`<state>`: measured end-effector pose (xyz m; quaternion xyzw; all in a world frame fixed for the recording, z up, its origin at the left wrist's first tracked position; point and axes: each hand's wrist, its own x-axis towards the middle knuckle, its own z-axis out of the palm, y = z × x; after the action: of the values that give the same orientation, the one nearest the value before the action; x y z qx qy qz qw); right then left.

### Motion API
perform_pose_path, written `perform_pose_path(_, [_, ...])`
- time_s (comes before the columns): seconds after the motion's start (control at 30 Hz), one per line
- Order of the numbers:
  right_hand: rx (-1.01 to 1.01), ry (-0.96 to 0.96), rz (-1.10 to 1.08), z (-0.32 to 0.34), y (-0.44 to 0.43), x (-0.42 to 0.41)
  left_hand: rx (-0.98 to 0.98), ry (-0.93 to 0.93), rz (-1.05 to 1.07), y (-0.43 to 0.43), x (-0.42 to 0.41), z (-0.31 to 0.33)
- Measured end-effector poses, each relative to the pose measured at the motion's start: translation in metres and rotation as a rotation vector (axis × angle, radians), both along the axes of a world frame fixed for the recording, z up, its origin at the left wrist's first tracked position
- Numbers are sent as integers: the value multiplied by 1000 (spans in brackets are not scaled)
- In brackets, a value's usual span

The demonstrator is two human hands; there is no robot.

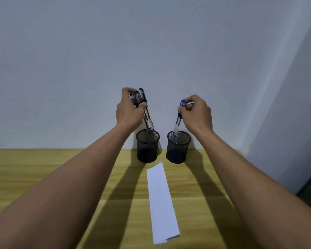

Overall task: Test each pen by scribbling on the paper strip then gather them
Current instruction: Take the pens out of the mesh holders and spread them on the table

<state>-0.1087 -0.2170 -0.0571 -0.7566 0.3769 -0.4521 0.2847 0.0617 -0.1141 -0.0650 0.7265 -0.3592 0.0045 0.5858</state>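
A wooden table (43,169) stands against a pale wall (151,42). A white paper strip (161,202) lies flat on it, running from the centre toward 6 o'clock, its near end folded under; no scribbles show on it. Both forearms stretch over the table, flanking the strip and throwing long shadows across the wood.

At 12 o'clock from the strip, two black mesh cups stand side by side, just apart. The left hand (128,112) is closed around a bundle of black pens (142,105), whose lower ends dip into the left cup (147,150). The right hand (197,114) pinches the capped tops of the blue pens (179,119) between thumb and fingers; their tips reach inside the right cup (177,150). Through the mesh, each cup's bottom looks dark, and whether anything else lies inside cannot be told.
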Motion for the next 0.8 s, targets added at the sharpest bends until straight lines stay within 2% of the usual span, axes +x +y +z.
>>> perform_pose_path(0.1, [39,-65,7,17,28,-5,-38,79,47,27,-1,7])
perform_pose_path(0.23, [189,-148,49,15,72,-7,-106,237,115,69,-3,5])
perform_pose_path(0.37, [313,-194,94,-10,113,-8,-126,350,116,107,-3,-11])
perform_pose_path(0.57, [378,-181,207,-55,170,-9,-176,443,129,152,-2,-41])
perform_pose_path(0.8, [681,-272,235,-101,223,-1,-156,549,228,188,5,-89])
